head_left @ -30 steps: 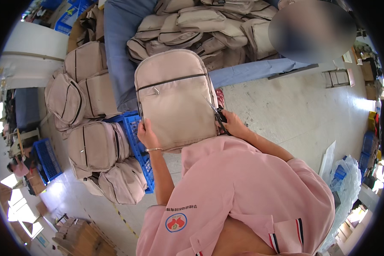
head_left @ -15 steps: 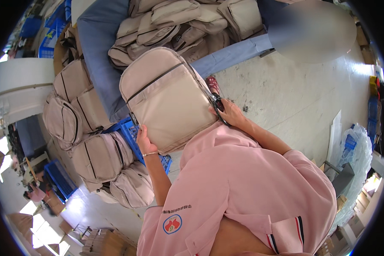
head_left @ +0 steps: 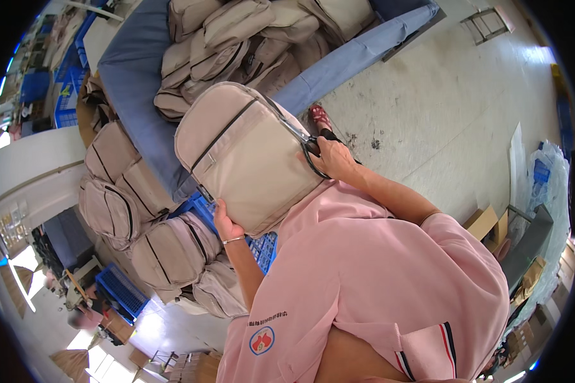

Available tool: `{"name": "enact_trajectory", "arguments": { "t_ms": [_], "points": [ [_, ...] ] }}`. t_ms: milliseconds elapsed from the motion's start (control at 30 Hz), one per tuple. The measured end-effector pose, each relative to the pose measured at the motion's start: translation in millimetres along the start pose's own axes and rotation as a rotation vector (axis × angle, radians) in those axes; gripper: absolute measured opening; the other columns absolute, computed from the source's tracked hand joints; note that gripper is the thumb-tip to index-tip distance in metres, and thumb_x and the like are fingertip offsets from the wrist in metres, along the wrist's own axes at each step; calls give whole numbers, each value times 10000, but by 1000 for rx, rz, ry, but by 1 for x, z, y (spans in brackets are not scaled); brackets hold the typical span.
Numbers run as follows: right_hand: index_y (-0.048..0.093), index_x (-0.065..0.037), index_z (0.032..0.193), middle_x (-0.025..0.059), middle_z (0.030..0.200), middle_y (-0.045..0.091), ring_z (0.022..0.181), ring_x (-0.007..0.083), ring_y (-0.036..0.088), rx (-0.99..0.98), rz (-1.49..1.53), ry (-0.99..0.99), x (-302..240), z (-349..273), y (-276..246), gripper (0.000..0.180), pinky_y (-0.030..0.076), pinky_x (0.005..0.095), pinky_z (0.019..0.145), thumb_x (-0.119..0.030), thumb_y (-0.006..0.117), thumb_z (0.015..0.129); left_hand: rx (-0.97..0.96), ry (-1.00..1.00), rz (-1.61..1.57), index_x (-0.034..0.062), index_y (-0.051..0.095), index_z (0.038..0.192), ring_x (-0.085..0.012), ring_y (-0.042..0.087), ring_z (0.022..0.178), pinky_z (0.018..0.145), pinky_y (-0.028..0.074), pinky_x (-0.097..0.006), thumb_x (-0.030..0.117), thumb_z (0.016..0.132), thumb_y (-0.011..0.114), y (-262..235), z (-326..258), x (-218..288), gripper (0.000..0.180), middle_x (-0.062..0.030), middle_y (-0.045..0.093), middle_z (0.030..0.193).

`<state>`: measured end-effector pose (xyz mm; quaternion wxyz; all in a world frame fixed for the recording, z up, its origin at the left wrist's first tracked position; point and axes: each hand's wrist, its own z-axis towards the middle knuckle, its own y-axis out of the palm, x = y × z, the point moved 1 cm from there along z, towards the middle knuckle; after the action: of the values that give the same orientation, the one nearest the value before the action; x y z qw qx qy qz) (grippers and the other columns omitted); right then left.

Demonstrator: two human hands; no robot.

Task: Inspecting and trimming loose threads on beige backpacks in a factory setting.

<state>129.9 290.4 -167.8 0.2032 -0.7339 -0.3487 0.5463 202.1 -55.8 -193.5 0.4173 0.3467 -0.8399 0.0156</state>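
A beige backpack (head_left: 255, 172) with a dark zip line across its front rests tilted before me, its lower end by my pink shirt. My left hand (head_left: 226, 223) grips its lower left edge, near a dark strip of trim, with the fingers partly hidden behind the bag. My right hand (head_left: 336, 158) is closed round the black handles of a pair of scissors (head_left: 314, 161) at the bag's right side. The scissor blades lie along that side, pointing up and away from me. Some right fingers also touch the bag's front.
A bin with blue fabric walls (head_left: 131, 76) holds a heap of beige backpacks (head_left: 236, 25) ahead. More backpacks (head_left: 166, 252) are stacked at the left, beside a blue plastic crate (head_left: 262, 252). On the right are a cardboard box (head_left: 482, 223), a grey chair-like piece (head_left: 527, 242) and clear plastic wrapping (head_left: 556, 185).
The view has turned, so the surroundings have shifted. The backpack sits slightly lower and further left in view. Both hands keep their holds, and the blurred shape at upper right is gone.
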Motion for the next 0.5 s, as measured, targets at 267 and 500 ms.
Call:
{"name": "enact_trajectory", "arguments": {
  "t_ms": [267, 500],
  "points": [
    [563, 39, 788, 266, 711, 637, 690, 446, 646, 18, 31, 92, -9, -5, 4, 621, 510, 499, 636, -572, 637, 862, -2, -19, 33, -26, 517, 1313, -278, 590, 1149, 999, 479, -428, 249, 992, 582, -6, 5, -2, 428, -140, 598, 1283],
    [560, 28, 839, 249, 701, 641, 683, 442, 647, 13, -22, 70, -15, 3, 4, 629, 518, 500, 632, -596, 637, 852, -3, -38, 85, -33, 491, 1325, -278, 585, 1149, 985, 485, -419, 245, 994, 579, -1, 2, 2, 441, -146, 585, 1296]
  ]
}}
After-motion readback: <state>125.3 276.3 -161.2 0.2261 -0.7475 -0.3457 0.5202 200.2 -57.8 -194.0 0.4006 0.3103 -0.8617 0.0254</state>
